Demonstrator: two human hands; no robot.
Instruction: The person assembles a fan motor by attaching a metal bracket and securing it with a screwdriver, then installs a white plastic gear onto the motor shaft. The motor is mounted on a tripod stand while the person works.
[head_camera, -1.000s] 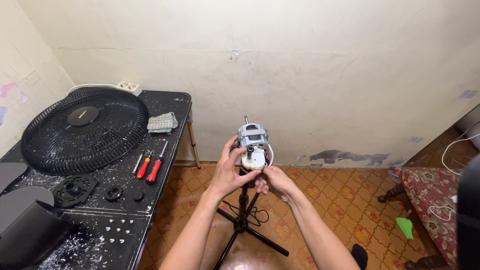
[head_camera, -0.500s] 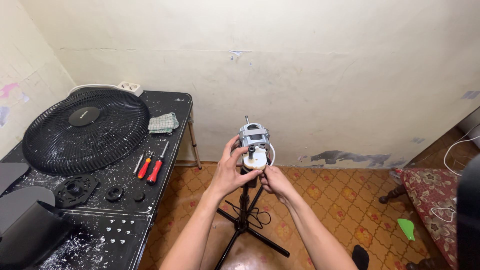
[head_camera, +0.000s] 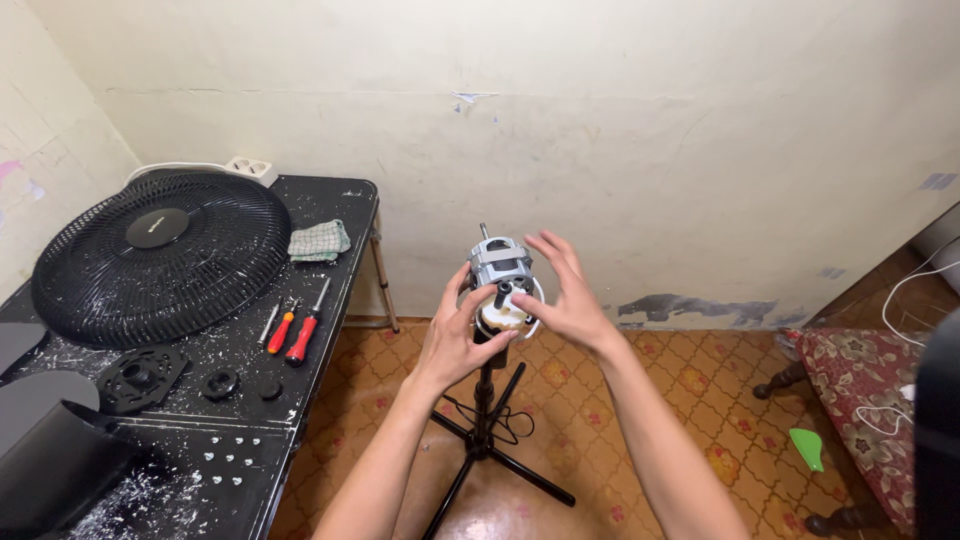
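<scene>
Loosely, left hand (head_camera: 458, 338) fingers cup the fan motor (head_camera: 503, 280); right hand (head_camera: 565, 298) fingers spread, touching it.

The scene is evenly and fairly brightly lit with warm, yellowish indoor light that seems to come from above and behind the camera. Shadows are soft: a faint one lies under the table (head_camera: 330, 300) edge, and the stand (head_camera: 487, 420) casts a weak one on the floor. The floor tiles show a dull sheen near the stand's feet. Focus is sharp across most of the frame; the hands are crisp, with no motion blur. Wide-angle distortion bows the wall lines and stretches the corners, where a dark blurred shape (head_camera: 940, 430) intrudes at right.
</scene>
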